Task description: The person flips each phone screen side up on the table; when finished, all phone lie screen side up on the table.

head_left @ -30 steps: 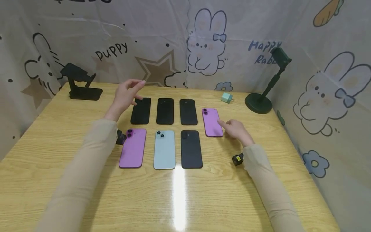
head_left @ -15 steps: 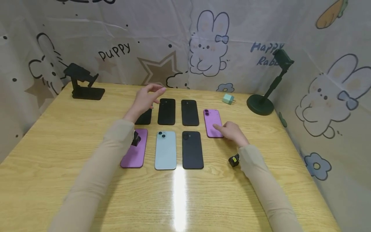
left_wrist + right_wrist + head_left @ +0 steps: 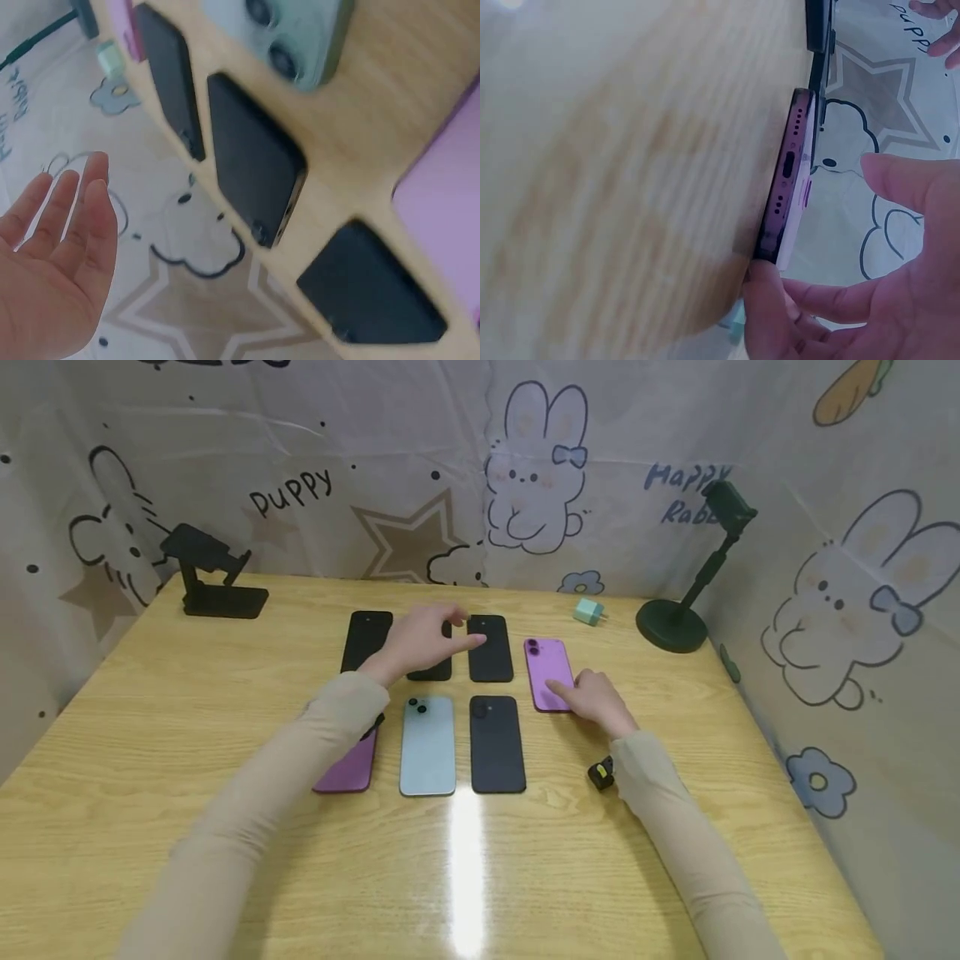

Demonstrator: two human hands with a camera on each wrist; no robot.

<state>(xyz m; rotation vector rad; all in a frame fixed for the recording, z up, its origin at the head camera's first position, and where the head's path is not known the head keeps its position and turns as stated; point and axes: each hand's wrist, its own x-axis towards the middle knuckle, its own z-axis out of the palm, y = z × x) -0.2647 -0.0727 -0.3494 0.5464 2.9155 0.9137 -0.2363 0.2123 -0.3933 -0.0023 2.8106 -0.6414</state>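
My left hand hovers over the middle black phone of the back row, partly hiding it. Its fingers are relaxed and hold nothing in the left wrist view. Black phones also lie to its left and right. At the row's right end is a purple phone with its camera side up. My right hand is at that phone's right edge. The fingertips touch its side, while the thumb is raised apart from its back in the right wrist view.
In front lie a second purple phone, partly hidden by my left sleeve, a light blue phone and a dark phone. Behind stand a black phone stand, a mint charger plug and a dark green stand.
My left hand has moved rightward from the left black phone to over the middle one. The right hand has shifted slightly left, its thumb now over the purple phone. The phones stay put.
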